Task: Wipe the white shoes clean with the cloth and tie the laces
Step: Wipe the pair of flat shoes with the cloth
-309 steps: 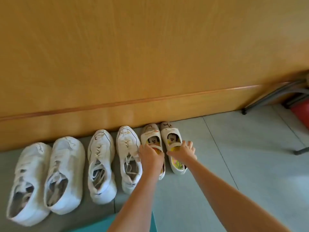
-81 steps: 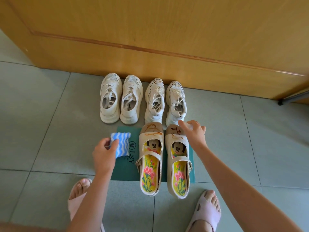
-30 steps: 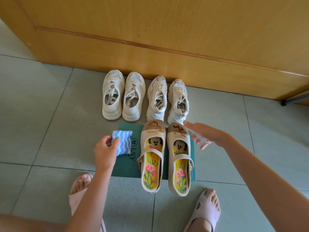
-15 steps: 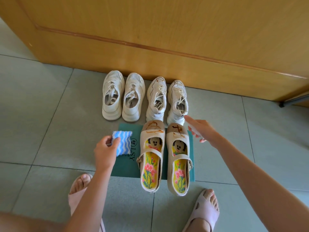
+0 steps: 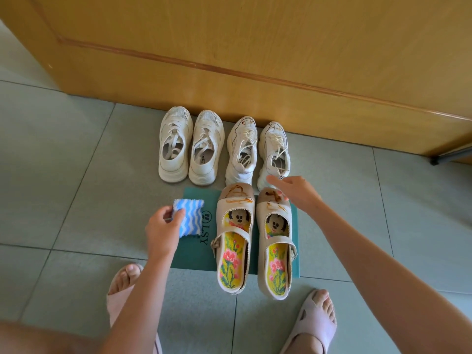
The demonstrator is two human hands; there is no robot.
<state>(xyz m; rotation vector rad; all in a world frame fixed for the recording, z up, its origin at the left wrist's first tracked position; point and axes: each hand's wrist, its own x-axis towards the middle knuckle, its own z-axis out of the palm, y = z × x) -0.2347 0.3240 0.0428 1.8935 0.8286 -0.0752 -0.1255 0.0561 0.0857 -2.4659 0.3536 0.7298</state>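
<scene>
Fingers [image 5: 178, 216] of left hand [image 5: 161, 231] pinch fuzzy wavy-striped square cloth [image 5: 191, 217].

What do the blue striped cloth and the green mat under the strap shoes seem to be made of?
Blue striped cloth: probably microfibre or terry, matte; its edges look fluffy. Green mat: a thin, smooth sheet, maybe rubber or card; it lies flat with crisp edges and a printed logo.

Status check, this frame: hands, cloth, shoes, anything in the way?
Left hand grips striped cloth, clear of shoes. Right hand open over stained toe of right strap shoe. Nothing in the way; white sneakers behind, laces loose.
</scene>
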